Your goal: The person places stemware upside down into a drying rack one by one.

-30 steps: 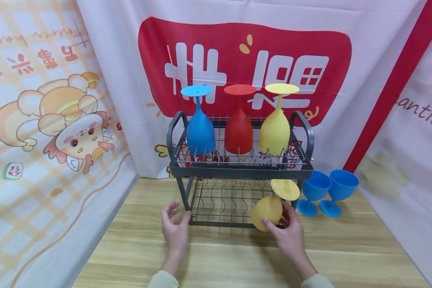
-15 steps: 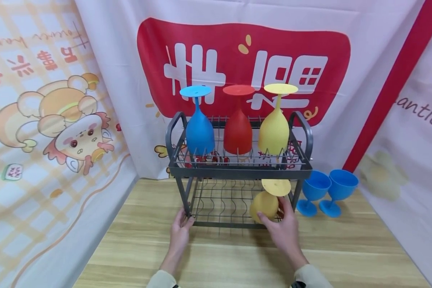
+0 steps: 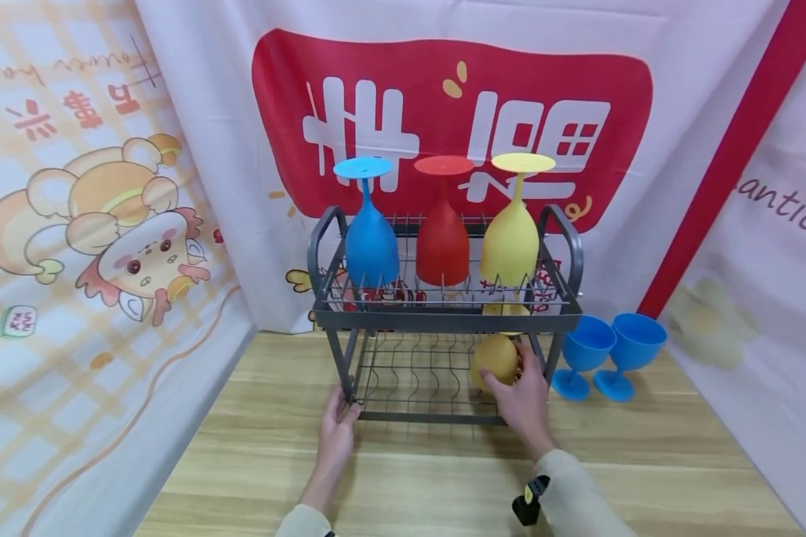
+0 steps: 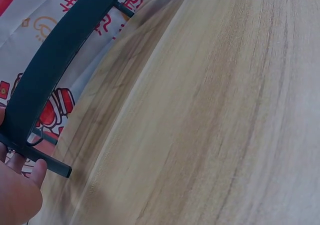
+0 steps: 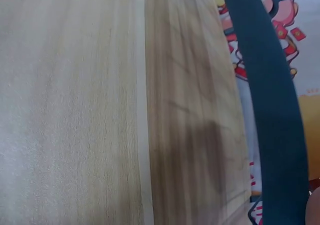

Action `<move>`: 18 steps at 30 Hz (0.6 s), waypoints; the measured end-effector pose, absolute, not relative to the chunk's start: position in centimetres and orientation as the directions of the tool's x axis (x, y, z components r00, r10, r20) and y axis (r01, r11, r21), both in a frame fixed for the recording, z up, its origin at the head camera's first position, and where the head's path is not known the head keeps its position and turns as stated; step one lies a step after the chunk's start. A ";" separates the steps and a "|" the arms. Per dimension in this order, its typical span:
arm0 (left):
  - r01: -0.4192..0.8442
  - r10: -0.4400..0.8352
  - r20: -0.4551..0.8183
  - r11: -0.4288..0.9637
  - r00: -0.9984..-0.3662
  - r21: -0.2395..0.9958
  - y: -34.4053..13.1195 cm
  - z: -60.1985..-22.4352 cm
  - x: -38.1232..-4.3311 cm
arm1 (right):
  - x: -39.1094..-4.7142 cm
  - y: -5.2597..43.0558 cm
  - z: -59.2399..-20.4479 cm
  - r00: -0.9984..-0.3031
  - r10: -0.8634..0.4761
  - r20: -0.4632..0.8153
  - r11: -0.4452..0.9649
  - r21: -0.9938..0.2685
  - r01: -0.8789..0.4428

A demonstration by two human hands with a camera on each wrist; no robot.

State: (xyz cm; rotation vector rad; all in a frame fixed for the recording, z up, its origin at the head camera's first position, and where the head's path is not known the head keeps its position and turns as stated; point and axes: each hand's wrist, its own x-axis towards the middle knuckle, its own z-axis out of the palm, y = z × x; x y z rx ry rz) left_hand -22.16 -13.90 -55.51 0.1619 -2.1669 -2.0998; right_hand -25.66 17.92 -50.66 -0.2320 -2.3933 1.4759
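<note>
In the head view, your right hand [image 3: 527, 395] is clamped on the bowl of a yellow goblet [image 3: 495, 363], right of centre, within the lower tier of the rack [image 3: 443, 322]. Your left hand [image 3: 337, 429], lower centre-left, is clamped on the rack's front corner. On the upper tier, blue [image 3: 372, 250], red [image 3: 442, 250] and second yellow [image 3: 509, 250] goblets stand inverted. Two upright blue cups [image 3: 636, 341] stand at the right.

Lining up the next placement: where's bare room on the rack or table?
Free: the lower tier, between the left hand and the yellow goblet in the right hand; the table before the rack, between wrists. Crowded: the upper tier, with three inverted goblets; right of the rack, two blue goblets.
</note>
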 end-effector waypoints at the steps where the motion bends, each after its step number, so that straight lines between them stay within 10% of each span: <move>1: 0.010 -0.161 0.015 0.030 -0.987 0.999 -13.9 -55.5 -22.1 | -25.8 17.9 -50.7 -0.939 0.299 0.172 0.459 -0.888 -0.016; 18: 0.010 -0.157 0.010 0.004 -0.988 1.000 -13.9 -55.7 -22.2 | -27.0 17.2 -51.1 -0.924 0.375 0.080 0.510 -0.850 0.133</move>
